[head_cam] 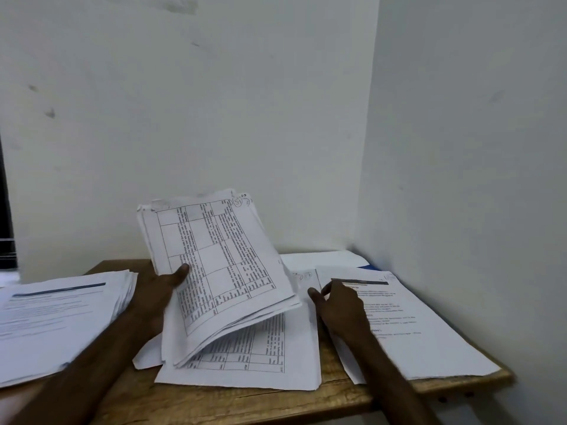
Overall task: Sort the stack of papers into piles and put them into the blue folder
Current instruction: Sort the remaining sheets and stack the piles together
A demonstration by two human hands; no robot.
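Mostly hidden: blue folder (370,267), only a blue sliver at the surface's far right corner, under white sheets and the right pile (411,329).
Cut off: left pile (61,314), which runs out of view past the surface's left edge.
Unreadable: print on every sheet is too blurred.
Left hand (159,291): grips the lifted sheaf (221,265), thumb on its front, fingers behind it and unseen.
Right hand (340,305): rests on the right pile's left edge, thumb and forefinger parted, holding nothing visible.
Room: bare wood on the surface (245,403) along its near edge; walls close off the far and right edges.
Sheaf axis: long side runs from near to far, tilted up and leaning left, its near end on the flat middle pile (276,363).
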